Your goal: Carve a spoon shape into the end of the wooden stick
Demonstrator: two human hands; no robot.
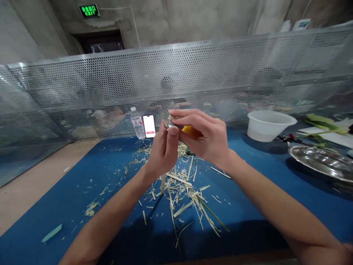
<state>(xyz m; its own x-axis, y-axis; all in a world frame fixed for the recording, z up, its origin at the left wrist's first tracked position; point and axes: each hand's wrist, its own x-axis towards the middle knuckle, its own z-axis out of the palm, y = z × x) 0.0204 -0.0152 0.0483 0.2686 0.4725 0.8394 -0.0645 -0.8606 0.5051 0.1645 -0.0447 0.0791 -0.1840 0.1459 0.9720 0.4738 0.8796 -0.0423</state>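
**Left hand [162, 152] grips a pale stalk [163, 182], right hand [204, 138] closes on a small knife [190, 130]**

Both hands are raised above a blue mat [55, 206], close together with the right hand's fingers reaching over the top of the left. The left hand is curled into a fist around the pale stalk, whose lower end sticks out below the fist and points down toward the mat. The right hand's fingers wrap the knife's yellow handle, and its small metal blade sits at the top of the left fist, against the stalk's upper end. The fingers hide most of the contact, so the exact point where blade meets stalk cannot be made out.

Directly below the hands, shredded plant scraps [179, 189] lie scattered over the mat. Beyond the left hand stand a plastic water bottle [137, 124] and a smartphone [149, 126]. Out past the right hand are a white plastic basin [268, 126], a steel tray [321, 162] and long green leaves [322, 124]. A teal strip [52, 233] lies on the mat, well to the left of the left forearm. A perforated metal screen [176, 79] runs along the far edge of the mat, with blurred people behind it.
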